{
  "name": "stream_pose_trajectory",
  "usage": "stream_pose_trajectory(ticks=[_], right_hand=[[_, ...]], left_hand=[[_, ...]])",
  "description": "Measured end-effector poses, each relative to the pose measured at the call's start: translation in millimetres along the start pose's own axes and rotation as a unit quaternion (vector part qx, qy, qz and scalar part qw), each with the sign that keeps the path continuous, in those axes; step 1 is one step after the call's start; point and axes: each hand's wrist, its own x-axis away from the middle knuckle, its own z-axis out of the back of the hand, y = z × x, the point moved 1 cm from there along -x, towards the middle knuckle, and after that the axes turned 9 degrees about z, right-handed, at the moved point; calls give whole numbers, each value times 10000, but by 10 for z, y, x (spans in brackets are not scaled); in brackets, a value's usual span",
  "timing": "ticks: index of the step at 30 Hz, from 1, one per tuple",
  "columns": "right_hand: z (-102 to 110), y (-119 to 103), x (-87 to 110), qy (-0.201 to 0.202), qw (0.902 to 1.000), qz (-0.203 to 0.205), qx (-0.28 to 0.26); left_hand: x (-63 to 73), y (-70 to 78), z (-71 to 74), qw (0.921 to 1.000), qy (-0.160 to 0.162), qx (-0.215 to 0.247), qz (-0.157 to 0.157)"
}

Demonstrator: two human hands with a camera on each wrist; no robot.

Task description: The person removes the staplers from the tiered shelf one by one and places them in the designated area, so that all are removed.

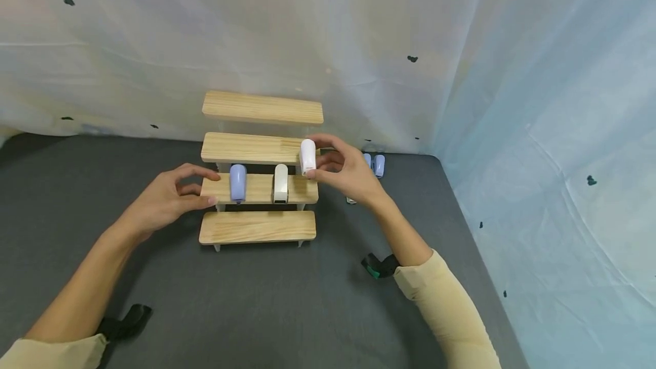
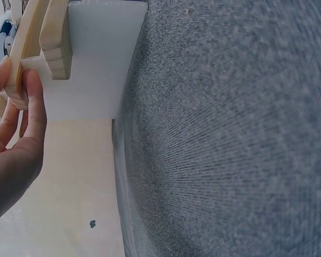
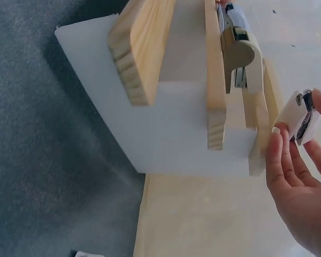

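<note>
A wooden stepped shelf [image 1: 258,189] with several tiers stands ahead of me. Its second tier from the bottom bears a blue stapler [image 1: 238,182] on the left and a cream-white stapler [image 1: 281,182] right of the middle. My left hand [image 1: 161,197] pinches the left end of that tier; in the left wrist view the plank end [image 2: 17,80] lies between thumb and fingers. With thumb and fingertips, my right hand [image 1: 353,174] holds a small white stapler [image 1: 307,155] beside the right end of the third tier. The right wrist view shows this held stapler [image 3: 298,118] tilted, its metal underside partly visible.
Behind my right hand, two blue staplers [image 1: 379,165] stand on the dark grey tabletop [image 1: 266,306], partly hidden. A small pale object [image 1: 351,200] peeks out below my right wrist. Pale hanging sheets [image 1: 359,27] close off the back and right side.
</note>
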Motion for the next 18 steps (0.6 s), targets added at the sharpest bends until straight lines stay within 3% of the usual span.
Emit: stream_pose_trajectory(ticks=[10, 18], right_hand=[[151, 74, 106, 101, 9996, 160, 227], [229, 88, 149, 116, 9996, 19, 239]], left_hand=[[-14, 6, -4, 10000, 37, -28, -27], [-8, 13, 5, 10000, 59, -63, 25]])
